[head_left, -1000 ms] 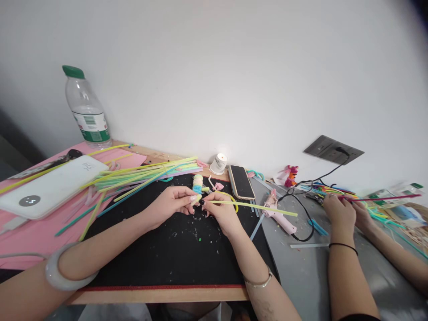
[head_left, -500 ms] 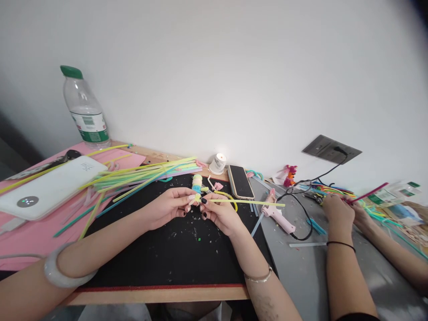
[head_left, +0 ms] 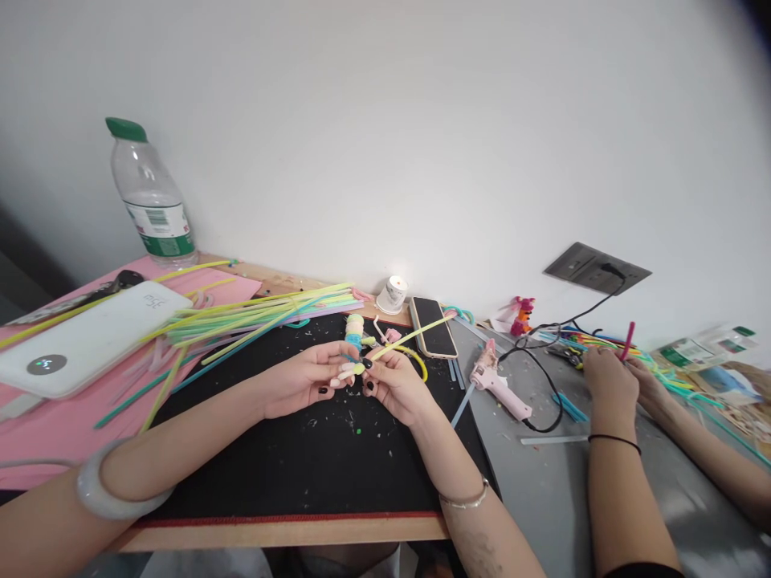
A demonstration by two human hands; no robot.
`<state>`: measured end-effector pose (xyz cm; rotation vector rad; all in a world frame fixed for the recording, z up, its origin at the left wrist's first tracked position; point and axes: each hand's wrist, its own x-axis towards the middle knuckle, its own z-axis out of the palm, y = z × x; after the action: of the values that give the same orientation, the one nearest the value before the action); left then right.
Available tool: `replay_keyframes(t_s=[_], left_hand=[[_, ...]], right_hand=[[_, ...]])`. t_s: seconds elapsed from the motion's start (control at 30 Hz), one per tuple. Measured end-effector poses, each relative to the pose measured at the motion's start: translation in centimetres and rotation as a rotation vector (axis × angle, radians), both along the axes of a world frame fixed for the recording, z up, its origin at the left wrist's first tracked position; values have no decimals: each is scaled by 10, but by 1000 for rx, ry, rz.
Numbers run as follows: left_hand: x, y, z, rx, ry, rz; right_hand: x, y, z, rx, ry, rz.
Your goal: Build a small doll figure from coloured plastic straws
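Over the black mat my two hands meet, both closed on one pale yellow pipe cleaner. The fingertips of my left hand pinch its wound, cream and yellow end. My right hand grips it close by, between thumb and fingers, and the long free length slants up to the right toward the phone. Just behind my fingers stands a striped roll in pale green, cream and blue; its lower part is hidden.
Pipe cleaners lie piled at the left beside a white power bank and a bottle. A paper cup, a phone and a pink glue gun sit behind and right. A co-worker's hands hold a magenta pipe cleaner.
The yellow pipe cleaner's free length has swung from nearly level to slanting up and away. Its wound end has turned between my fingers. The co-worker's magenta pipe cleaner now points more upright.
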<state>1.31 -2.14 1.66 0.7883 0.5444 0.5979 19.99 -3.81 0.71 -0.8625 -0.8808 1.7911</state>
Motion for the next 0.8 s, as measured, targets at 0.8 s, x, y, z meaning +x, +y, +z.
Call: replay_keyframes(t_s=[0.8], left_hand=[[8, -6, 4, -173, -129, 109]], right_hand=[[-10, -6, 6, 165, 6, -140]])
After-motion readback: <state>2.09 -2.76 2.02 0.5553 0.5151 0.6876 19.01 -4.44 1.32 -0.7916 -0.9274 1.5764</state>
